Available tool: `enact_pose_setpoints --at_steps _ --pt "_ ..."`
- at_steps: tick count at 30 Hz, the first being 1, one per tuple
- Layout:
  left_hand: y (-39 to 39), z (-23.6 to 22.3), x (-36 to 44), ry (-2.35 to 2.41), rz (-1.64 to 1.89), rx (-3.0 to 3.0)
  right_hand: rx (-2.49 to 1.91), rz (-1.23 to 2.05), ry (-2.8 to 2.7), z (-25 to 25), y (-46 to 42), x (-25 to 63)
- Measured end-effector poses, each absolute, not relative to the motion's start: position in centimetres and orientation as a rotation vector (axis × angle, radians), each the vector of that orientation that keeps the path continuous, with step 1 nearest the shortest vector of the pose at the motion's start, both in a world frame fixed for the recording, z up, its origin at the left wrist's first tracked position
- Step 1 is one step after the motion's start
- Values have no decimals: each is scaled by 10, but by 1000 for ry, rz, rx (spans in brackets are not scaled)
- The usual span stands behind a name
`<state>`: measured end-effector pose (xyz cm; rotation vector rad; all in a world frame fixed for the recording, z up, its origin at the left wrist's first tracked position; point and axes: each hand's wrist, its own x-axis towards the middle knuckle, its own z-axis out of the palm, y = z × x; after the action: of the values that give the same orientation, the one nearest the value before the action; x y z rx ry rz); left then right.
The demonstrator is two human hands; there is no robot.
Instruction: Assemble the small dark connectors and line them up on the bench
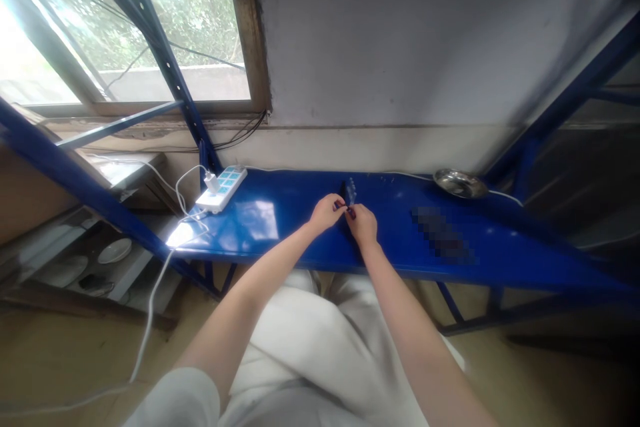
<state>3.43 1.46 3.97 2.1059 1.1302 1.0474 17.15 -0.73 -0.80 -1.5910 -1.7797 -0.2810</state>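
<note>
My left hand [327,211] and my right hand [363,223] meet over the middle of the blue table [310,240]. The fingertips of both are pinched close together around something small and dark, too tiny to name. Just beyond the fingers is a clear, bumpy plastic piece [351,189], with a thin dark item beside it on the left. Whether my fingers touch the plastic piece I cannot tell.
A white power strip [223,190] with a plugged-in charger sits at the left end. At the back right is a shiny metal bowl [460,183], with a white cable behind it. A blurred-out dark object [443,233] lies to the right. Blue posts frame both sides.
</note>
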Motion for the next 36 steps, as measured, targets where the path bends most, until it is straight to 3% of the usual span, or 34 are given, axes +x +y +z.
enact_pose_setpoints --at_steps 18,28,36 --pt "18 27 29 1213 1025 2130 -1438 -167 -1839 -7 -9 168" --pt "69 35 -49 1988 785 1961 -1421 -37 -1777 2 -16 165" --pt "81 24 -79 2146 567 1893 -1411 -9 -1756 1 -17 165"
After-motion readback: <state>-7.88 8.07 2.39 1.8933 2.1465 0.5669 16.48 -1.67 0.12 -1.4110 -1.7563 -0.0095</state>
